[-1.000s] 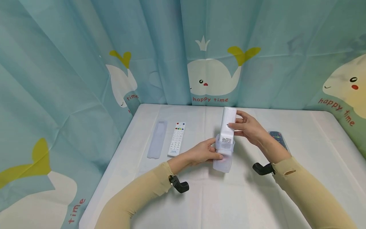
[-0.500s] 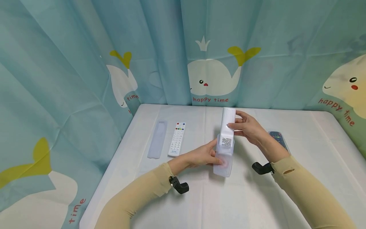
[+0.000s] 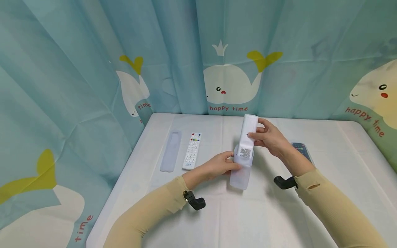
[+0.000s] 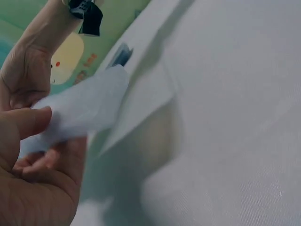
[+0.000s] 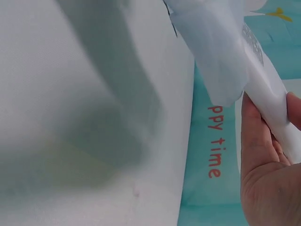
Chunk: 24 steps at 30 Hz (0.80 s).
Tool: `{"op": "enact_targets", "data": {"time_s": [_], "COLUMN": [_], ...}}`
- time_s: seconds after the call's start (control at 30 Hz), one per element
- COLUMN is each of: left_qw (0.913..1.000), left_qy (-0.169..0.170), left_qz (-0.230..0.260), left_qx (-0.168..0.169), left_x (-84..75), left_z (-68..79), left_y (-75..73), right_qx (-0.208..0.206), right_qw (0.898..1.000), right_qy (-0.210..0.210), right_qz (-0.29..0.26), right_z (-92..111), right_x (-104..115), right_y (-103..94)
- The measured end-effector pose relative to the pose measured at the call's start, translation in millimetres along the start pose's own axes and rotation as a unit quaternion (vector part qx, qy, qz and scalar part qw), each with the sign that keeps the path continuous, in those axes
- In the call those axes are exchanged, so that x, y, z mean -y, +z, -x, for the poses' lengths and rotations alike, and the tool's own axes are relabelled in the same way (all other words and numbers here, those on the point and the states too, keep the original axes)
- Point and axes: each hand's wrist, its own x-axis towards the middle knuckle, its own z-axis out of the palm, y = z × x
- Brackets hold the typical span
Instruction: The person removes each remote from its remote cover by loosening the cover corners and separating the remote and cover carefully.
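Note:
In the head view, a white remote control [image 3: 248, 132] is tilted above the table, its back with a printed label facing up. The right hand [image 3: 270, 138] grips its upper part from the right, thumb on the back. Its lower end sits inside a translucent cover [image 3: 239, 179]. The left hand [image 3: 221, 166] pinches that cover from the left, just below its mouth. In the left wrist view, the left thumb lies on the cover [image 4: 89, 108]. The right wrist view has the right hand [image 5: 268, 174] around the remote [image 5: 265, 84], the cover [image 5: 211, 52] over its other end.
Left on the white table [image 3: 198, 213] lie another translucent cover [image 3: 171, 151] and a white remote [image 3: 192, 151], buttons up. A dark remote [image 3: 301, 151] lies behind the right forearm. Blue curtains [image 3: 173, 62] with whale prints stand behind and beside the table.
The cover's mouth, bunched around the remote a second ago, looks smoother, and more of the label shows. The left hand has shifted slightly up along the cover; the remote has risen slightly.

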Motion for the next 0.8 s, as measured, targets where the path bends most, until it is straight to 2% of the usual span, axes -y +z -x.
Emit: {"op": "enact_targets", "data": {"time_s": [0.13,0.3,0.47,0.8], "left_qw": [0.9998,0.9980,0.9950,0.9917], "left_qy": [0.008,0.023,0.022,0.014], "left_qz": [0.011,0.025,0.038,0.030], "left_qx": [0.013,0.054,0.090,0.124], "left_x": [1.8,3.4,3.8,3.7], "left_z": [-0.7,1.0,3.2,2.9], "left_y": [-1.7,-3.9,-6.4,-7.8], "right_qx": [0.006,0.000,-0.002,0.002], "right_qw": [1.000,1.000,1.000,1.000], "right_qy": [0.002,0.008,0.007,0.007], "right_qz": [-0.011,-0.012,-0.015,-0.015], "right_z": [-1.0,-1.7,-2.5,-3.0], "right_x": [-1.1,-0.5,-1.0,-1.5], "right_y": [-1.2,-2.4,-2.7,-2.9]}}
